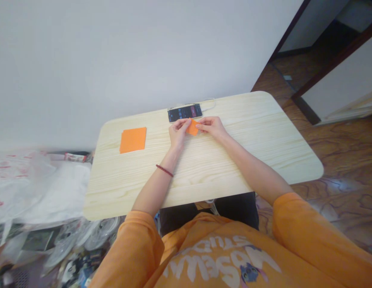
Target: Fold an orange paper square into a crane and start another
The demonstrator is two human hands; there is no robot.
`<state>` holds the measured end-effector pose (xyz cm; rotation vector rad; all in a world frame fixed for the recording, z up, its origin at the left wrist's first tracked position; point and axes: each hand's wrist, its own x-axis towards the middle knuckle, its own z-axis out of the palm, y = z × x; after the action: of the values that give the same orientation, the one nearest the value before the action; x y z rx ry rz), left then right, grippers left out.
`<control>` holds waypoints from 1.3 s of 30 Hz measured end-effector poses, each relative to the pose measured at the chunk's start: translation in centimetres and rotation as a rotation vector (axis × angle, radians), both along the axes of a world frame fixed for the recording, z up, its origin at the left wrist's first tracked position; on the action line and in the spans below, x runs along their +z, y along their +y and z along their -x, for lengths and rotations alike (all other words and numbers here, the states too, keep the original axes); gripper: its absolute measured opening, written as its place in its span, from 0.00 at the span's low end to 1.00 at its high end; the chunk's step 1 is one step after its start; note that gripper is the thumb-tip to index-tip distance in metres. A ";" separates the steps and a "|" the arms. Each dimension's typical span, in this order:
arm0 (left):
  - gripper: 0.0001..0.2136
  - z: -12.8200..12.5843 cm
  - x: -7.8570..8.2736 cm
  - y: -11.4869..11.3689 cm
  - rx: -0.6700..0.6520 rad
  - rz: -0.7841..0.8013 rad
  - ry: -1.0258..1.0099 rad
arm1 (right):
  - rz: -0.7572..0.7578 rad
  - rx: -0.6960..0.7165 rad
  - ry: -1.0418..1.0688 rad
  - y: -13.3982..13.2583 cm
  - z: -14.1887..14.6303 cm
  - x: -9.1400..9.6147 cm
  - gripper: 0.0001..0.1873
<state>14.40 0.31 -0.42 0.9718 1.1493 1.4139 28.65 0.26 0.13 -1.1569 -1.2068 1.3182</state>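
A small piece of folded orange paper point(192, 128) is held between my two hands near the middle of the table. My left hand point(178, 131) pinches its left edge between thumb and fingers. On the other side, my right hand point(212, 125) grips the right edge with thumb and fingertips. The paper's exact fold is too small to make out. Farther left on the table lies a flat stack of square orange paper point(133, 140), apart from both hands.
Just beyond my hands, a phone point(185, 112) with a lit screen lies near the wall, a white cable point(209, 105) at its right end. The pale wooden table point(255, 132) has rounded corners. White plastic bags point(51, 192) and clutter sit left of it.
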 end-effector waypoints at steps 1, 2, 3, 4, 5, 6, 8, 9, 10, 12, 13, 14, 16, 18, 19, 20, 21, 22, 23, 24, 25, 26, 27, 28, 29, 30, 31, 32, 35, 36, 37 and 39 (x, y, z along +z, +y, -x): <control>0.08 0.0 0.0 0.0 0.005 -0.001 0.005 | 0.004 0.001 -0.002 0.0 0.0 0.0 0.21; 0.07 0.0 -0.1 0.0 0.009 -0.001 0.010 | 0.006 -0.001 -0.001 0.0 0.0 0.0 0.21; 0.07 0.0 -0.1 0.1 0.012 0.001 0.015 | 0.005 -0.005 0.001 0.0 0.1 -0.1 0.21; 0.07 0.0 -0.2 0.1 0.013 0.004 0.021 | 0.002 -0.010 0.005 0.0 0.1 -0.1 0.21; 0.07 0.0 -0.2 0.1 0.014 0.008 0.027 | -0.002 -0.016 0.010 0.0 0.1 -0.2 0.21; 0.07 0.0 -0.2 0.1 0.015 0.014 0.035 | -0.005 -0.022 0.015 0.1 0.1 -0.2 0.21; 0.07 0.1 -0.3 0.2 0.015 0.028 0.058 | -0.007 -0.037 0.024 0.1 0.1 -0.4 0.20; 0.08 0.1 -0.3 0.2 0.015 0.033 0.072 | -0.005 -0.047 0.029 0.1 0.1 -0.4 0.20; 0.09 0.1 -0.4 0.2 0.013 0.037 0.086 | -0.001 -0.058 0.032 0.2 0.1 -0.5 0.19; 0.10 0.2 -0.5 0.3 0.003 0.044 0.106 | 0.007 -0.083 0.040 0.2 0.1 -0.5 0.19; 0.11 0.2 -0.5 0.3 -0.005 0.045 0.111 | 0.009 -0.094 0.046 0.3 0.0 -0.6 0.19; 0.11 0.3 -0.5 0.3 -0.016 0.046 0.114 | 0.011 -0.105 0.054 0.3 0.0 -0.7 0.19; 0.12 0.3 -0.5 0.4 -0.037 0.047 0.118 | 0.016 -0.126 0.075 0.4 -0.1 -0.8 0.19; 0.12 0.3 -0.4 0.3 -0.064 0.049 0.122 | 0.023 -0.149 0.096 0.5 0.0 -1.0 0.18; 0.12 0.4 -0.3 0.3 -0.079 0.050 0.122 | 0.026 -0.161 0.107 0.6 0.0 -1.0 0.18; 0.13 0.4 -0.2 0.3 -0.093 0.054 0.120 | 0.028 -0.172 0.118 0.6 0.0 -1.1 0.17; 0.13 0.4 -0.1 0.2 -0.105 0.059 0.116 | 0.030 -0.184 0.128 0.7 0.0 -1.2 0.17; 0.14 0.5 0.0 0.2 -0.117 0.065 0.111 | 0.031 -0.197 0.136 0.7 0.0 -1.2 0.17; 0.15 0.5 0.0 0.2 -0.128 0.074 0.106 | 0.032 -0.208 0.138 0.8 0.0 -1.2 0.16; 0.15 0.6 0.1 0.2 -0.140 0.083 0.101 | 0.034 -0.216 0.133 0.8 -0.1 -1.2 0.16; 0.16 0.7 0.1 0.2 -0.151 0.093 0.096 | 0.035 -0.225 0.123 0.8 -0.2 -1.2 0.16; 0.17 0.7 0.2 0.2 -0.160 0.101 0.091 | 0.035 -0.233 0.113 0.8 -0.2 -1.2 0.15; 0.18 0.8 0.2 0.2 -0.167 0.107 0.085 | 0.033 -0.240 0.103 0.9 -0.3 -1.2 0.15; 0.18 0.8 0.2 0.2 -0.171 0.111 0.076 | 0.029 -0.246 0.095 0.9 -0.4 -1.2 0.15; 0.17 0.9 0.3 0.2 -0.175 0.116 0.063 | 0.023 -0.249 0.092 0.9 -0.5 -1.2 0.15; 0.15 0.9 0.3 0.3 -0.177 0.122 0.045 | 0.016 -0.248 0.091 1.0 -0.6 -1.2 0.16; 0.13 0.9 0.4 0.3 -0.179 0.131 0.025 | 0.009 -0.239 0.090 1.0 -0.6 -1.2 0.16; 0.11 1.0 0.5 0.3 -0.182 0.144 0.008 | 0.000 -0.226 0.087 1.0 -0.6 -1.2 0.16; 0.11 1.0 0.7 0.3 -0.208 0.184 -0.007 | -0.028 -0.172 0.058 0.9 -0.5 -1.1 0.16; 0.11 1.0 0.8 0.3 -0.220 0.192 -0.007 | -0.034 -0.160 0.047 0.8 -0.4 -1.1 0.16; 0.11 1.0 0.8 0.3 -0.231 0.196 -0.010 | -0.038 -0.152 0.039 0.8 -0.4 -1.0 0.16; 0.11 1.1 0.8 0.3 -0.239 0.196 -0.030 | -0.034 -0.137 0.041 0.7 -0.4 -0.9 0.16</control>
<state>13.33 0.58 0.42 0.9121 1.0875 1.1003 29.02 0.96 -0.81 -1.1614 -1.0967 1.2088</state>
